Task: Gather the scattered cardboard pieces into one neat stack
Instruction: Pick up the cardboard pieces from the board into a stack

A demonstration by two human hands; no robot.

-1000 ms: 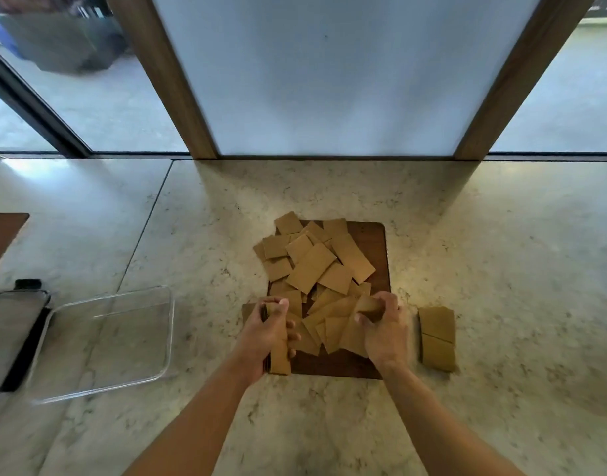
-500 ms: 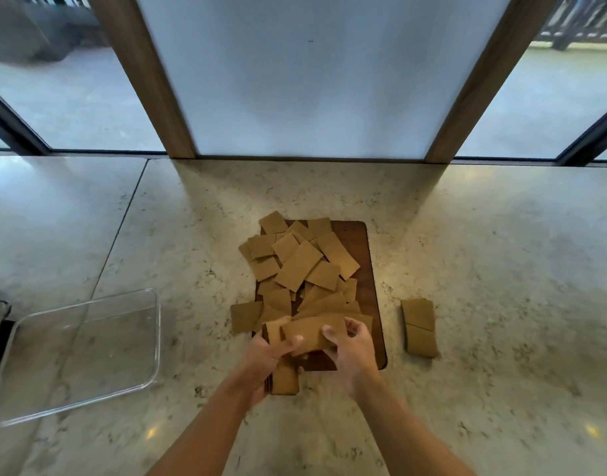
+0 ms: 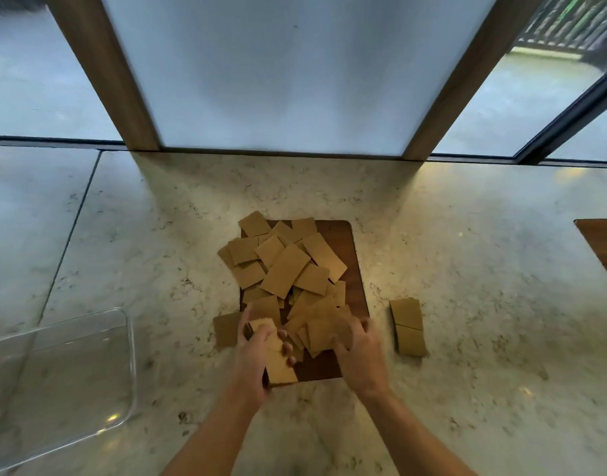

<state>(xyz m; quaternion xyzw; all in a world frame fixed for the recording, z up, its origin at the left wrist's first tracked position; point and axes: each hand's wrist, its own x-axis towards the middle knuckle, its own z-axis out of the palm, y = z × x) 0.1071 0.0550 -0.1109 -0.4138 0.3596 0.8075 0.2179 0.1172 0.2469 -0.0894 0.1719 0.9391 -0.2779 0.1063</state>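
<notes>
Several tan cardboard pieces (image 3: 285, 269) lie scattered and overlapping on a dark wooden board (image 3: 349, 249) on the marble counter. My left hand (image 3: 255, 359) is shut on a small stack of cardboard pieces (image 3: 278, 367) at the board's near left corner. My right hand (image 3: 358, 355) is closed on a cardboard piece (image 3: 324, 333) at the near edge of the pile. One loose piece (image 3: 226, 329) lies on the counter left of the board. Two pieces (image 3: 407, 326) lie end to end on the counter to the right.
A clear rectangular container (image 3: 59, 383) stands on the counter at the near left. A wooden board edge (image 3: 601, 245) shows at the far right. Window frames and a white panel rise behind the counter.
My right hand has moved from my left hand's stack back to the right, onto a piece in the pile. The camera view has shifted to the right.
</notes>
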